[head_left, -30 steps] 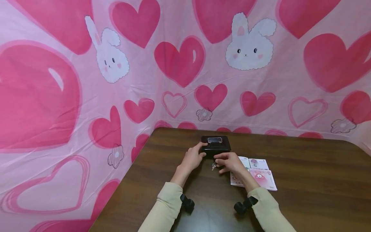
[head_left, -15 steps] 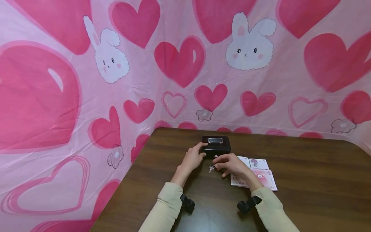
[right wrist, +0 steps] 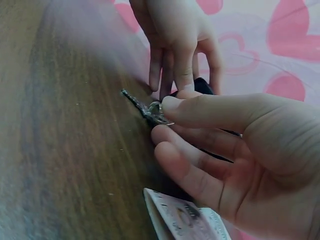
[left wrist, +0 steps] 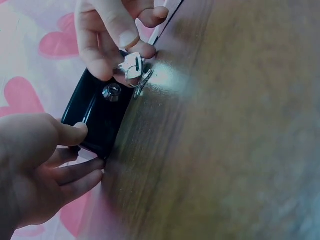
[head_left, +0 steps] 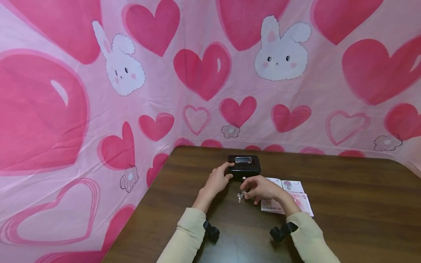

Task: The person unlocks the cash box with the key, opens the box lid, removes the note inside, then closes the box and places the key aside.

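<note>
A small black cash box (head_left: 244, 168) with a metal handle on its lid stands toward the back of the table. My left hand (head_left: 214, 183) grips its left end, thumb on the front face and fingers round the side, as the left wrist view shows. A round silver lock (left wrist: 112, 91) sits in the box's front, with no key in it. Just in front of the lock, my right hand (head_left: 263, 188) pinches a key (left wrist: 134, 66) between thumb and fingers. A second key (head_left: 239, 197) dangles from the same ring.
Paper banknotes (head_left: 303, 200) lie on the brown wooden table (head_left: 355, 204), right of the box and partly under the right forearm. Pink cloth (head_left: 243, 84) with hearts and rabbits hangs behind and to the left.
My right hand has drawn back a little from the box front with the keys, and the lock now shows. My left hand stays on the box's left end.
</note>
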Demonstrator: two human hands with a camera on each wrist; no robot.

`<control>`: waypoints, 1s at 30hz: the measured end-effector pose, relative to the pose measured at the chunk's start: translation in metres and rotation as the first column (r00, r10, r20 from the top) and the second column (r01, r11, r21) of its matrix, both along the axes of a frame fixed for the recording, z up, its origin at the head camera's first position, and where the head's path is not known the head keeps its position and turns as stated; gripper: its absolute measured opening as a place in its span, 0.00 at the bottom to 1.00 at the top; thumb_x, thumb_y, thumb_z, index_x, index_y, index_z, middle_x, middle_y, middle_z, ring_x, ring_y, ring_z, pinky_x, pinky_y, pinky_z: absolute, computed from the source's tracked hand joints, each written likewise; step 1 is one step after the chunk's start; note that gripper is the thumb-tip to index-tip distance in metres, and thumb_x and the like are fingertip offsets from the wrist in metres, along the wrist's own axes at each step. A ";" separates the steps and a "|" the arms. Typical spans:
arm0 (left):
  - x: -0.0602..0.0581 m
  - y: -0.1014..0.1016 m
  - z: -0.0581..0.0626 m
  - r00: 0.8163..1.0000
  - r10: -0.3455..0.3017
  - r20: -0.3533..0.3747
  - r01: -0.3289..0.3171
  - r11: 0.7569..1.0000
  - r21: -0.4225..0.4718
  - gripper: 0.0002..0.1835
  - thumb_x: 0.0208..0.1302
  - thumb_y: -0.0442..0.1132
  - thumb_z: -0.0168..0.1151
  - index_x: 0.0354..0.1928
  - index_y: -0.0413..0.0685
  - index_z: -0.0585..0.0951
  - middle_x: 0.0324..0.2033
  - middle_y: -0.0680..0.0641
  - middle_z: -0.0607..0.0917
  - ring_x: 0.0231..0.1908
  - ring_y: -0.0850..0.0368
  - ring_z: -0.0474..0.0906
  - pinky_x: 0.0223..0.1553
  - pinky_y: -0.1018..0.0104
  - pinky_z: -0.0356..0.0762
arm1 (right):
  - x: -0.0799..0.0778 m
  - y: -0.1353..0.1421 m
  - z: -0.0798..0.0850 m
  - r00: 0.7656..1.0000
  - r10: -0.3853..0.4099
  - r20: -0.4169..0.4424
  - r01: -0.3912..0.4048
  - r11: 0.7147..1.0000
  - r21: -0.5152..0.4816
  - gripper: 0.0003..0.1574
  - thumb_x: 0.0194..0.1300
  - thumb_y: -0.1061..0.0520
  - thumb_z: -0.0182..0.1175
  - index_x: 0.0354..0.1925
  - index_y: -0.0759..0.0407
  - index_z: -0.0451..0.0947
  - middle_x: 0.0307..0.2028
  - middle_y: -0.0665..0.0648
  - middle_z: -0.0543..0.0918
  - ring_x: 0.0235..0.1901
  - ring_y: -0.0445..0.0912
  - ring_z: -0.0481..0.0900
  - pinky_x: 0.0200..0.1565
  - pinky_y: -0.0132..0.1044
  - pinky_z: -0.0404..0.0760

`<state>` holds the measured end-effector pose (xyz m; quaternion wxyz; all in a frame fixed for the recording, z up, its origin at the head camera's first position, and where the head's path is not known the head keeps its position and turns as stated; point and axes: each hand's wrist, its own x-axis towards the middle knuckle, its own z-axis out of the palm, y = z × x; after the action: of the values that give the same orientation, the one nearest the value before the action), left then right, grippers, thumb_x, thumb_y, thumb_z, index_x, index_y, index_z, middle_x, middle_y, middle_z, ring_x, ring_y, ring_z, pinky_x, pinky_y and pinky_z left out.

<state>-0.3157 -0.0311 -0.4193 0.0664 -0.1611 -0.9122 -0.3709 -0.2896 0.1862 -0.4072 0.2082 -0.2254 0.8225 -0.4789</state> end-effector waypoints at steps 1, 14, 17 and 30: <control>0.000 0.000 0.000 1.000 -0.001 0.002 0.001 1.000 -0.002 0.23 0.69 0.39 0.62 0.65 0.61 0.76 0.51 0.44 0.85 0.42 0.53 0.78 0.52 0.53 0.78 | 0.000 0.000 0.001 1.000 0.006 -0.004 -0.006 1.000 0.013 0.17 0.62 0.64 0.65 0.50 0.66 0.80 0.42 0.60 0.83 0.29 0.47 0.79 0.29 0.41 0.84; 0.001 -0.004 0.003 1.000 -0.011 -0.026 0.010 0.999 -0.034 0.22 0.69 0.39 0.62 0.64 0.60 0.76 0.49 0.44 0.86 0.44 0.51 0.80 0.52 0.51 0.78 | -0.003 0.016 0.019 0.977 -0.065 -0.204 0.075 0.996 0.042 0.16 0.65 0.60 0.64 0.50 0.67 0.81 0.44 0.64 0.85 0.32 0.52 0.82 0.32 0.44 0.85; 0.001 -0.004 0.003 0.999 -0.018 -0.032 0.017 0.999 -0.039 0.22 0.69 0.39 0.62 0.64 0.60 0.76 0.48 0.44 0.86 0.43 0.51 0.79 0.51 0.51 0.78 | -0.003 0.024 0.024 0.949 -0.124 -0.289 0.141 0.989 0.039 0.16 0.66 0.57 0.64 0.50 0.65 0.82 0.44 0.62 0.86 0.38 0.50 0.82 0.37 0.44 0.85; 0.001 -0.010 0.005 0.998 -0.052 -0.032 0.051 0.997 -0.056 0.26 0.69 0.39 0.62 0.68 0.60 0.73 0.50 0.44 0.84 0.46 0.51 0.78 0.54 0.51 0.76 | 0.001 0.051 0.036 0.796 -0.347 -0.495 0.424 0.904 0.049 0.24 0.68 0.48 0.63 0.56 0.60 0.79 0.53 0.64 0.84 0.54 0.60 0.80 0.56 0.58 0.78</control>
<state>-0.3147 -0.0411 -0.4139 0.0676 -0.1925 -0.9163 -0.3446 -0.2888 0.2370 -0.3709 -0.0850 -0.1460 0.9116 -0.3748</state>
